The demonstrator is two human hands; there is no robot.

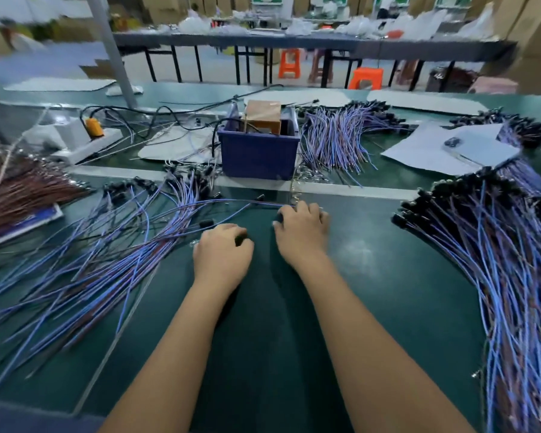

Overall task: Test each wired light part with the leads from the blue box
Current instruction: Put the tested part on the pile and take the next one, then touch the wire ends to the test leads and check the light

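Blue-and-red wired light parts everywhere, so progress is hard to call. Blue box (258, 154) sits mid-bench on the green mat (372, 245), with a brown block inside it and thin leads (292, 189) running down from its front toward the hands. Left hand (221, 254) is curled over a small black part (240, 239), fingers closed round it. Right hand (302, 232) is curled too, pinching another dark bit at the thumb (278, 217), right where the leads and one blue wire (247, 204) end up; can't tell if contact is made, and no light showing. Loose fan of parts on the left (100, 245), dense heap on the right (487, 260), a third bundle behind the box (341, 139), brown-wired batch far left (22, 189). My guess: one pile is tested, another waiting, but nothing marks which. Judging by volume, lots left: mid-run, one unit in hand, not near the end. Power strip (88, 139) with orange plug sits at back left.
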